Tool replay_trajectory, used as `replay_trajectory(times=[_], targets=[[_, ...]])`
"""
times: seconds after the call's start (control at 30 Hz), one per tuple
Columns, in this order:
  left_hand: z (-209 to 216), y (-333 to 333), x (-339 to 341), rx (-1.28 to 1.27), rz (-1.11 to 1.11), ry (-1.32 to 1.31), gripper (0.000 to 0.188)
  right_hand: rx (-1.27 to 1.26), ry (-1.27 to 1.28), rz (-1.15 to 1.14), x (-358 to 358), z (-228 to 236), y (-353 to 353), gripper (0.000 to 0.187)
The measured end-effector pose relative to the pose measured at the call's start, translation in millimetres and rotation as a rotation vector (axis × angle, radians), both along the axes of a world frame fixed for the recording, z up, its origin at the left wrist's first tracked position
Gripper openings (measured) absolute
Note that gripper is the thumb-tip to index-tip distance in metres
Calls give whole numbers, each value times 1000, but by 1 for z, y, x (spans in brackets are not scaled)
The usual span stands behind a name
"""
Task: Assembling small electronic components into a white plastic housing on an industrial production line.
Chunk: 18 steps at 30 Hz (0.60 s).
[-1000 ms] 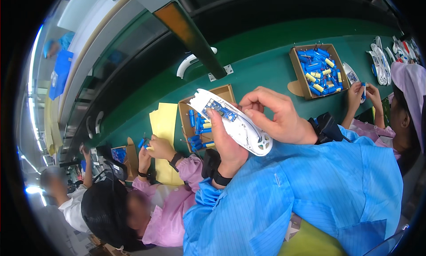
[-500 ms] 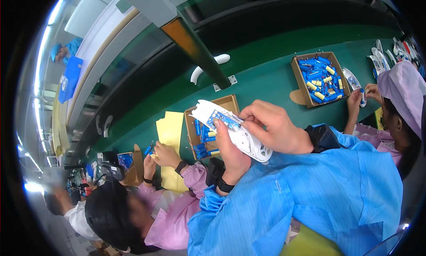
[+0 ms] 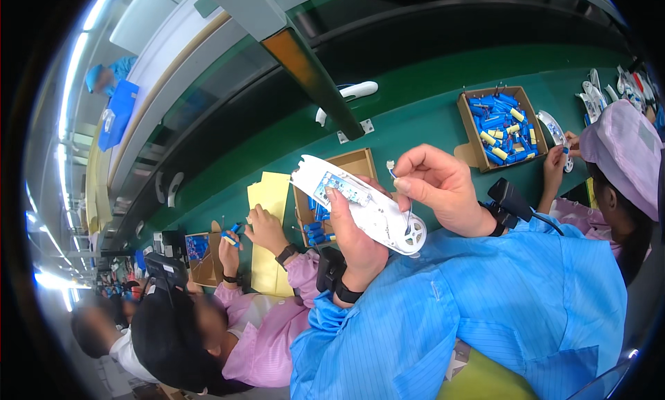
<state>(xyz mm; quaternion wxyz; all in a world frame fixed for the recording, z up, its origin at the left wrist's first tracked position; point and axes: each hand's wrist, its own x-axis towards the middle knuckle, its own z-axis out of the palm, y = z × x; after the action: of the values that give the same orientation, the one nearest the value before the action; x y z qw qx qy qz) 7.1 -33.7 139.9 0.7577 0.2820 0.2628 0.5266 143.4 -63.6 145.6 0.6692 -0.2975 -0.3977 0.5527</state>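
My left hand (image 3: 361, 253) is closed around a long white plastic housing half (image 3: 384, 223), its thumb pressed over the inner side. A blue circuit board (image 3: 338, 188) sits inside the housing, partly under that thumb. At the housing's lower right end there is a round spoked opening (image 3: 415, 237). Just right of the housing, my right hand (image 3: 447, 199) pinches a thin wire between thumb and forefinger. A small white connector (image 3: 391, 165) on the wire sticks out past the fingertips, apart from the board. The wire seems to run back down to the housing.
Behind the housing stands a cardboard box (image 3: 365, 161) of blue cylindrical cells; another such box (image 3: 467, 126) is farther right. Yellow sheets (image 3: 270, 192) lie left. Co-workers sit on both sides, the left one's hands (image 3: 267, 230) close by. A metal post (image 3: 312, 74) rises ahead.
My right hand has moved from over the board to the right of it, and the connector now shows at its fingertips. The left hand keeps its hold on the housing.
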Motion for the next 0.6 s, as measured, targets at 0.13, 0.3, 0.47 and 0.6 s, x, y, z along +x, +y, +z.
replay_trajectory(times=[0.13,0.3,0.47,0.6], targets=[[-3,-3,0,0,-22,12,50,-77,122,82,6,-5,1,12],[10,-7,4,71,44,57,48,-163,581,405,11,-12,7,16],[16,-12,0,177,-1,102,49,29,796,635,11,-31,12,16],[14,-12,1,217,-7,123,49,28,764,596,12,-28,11,15]])
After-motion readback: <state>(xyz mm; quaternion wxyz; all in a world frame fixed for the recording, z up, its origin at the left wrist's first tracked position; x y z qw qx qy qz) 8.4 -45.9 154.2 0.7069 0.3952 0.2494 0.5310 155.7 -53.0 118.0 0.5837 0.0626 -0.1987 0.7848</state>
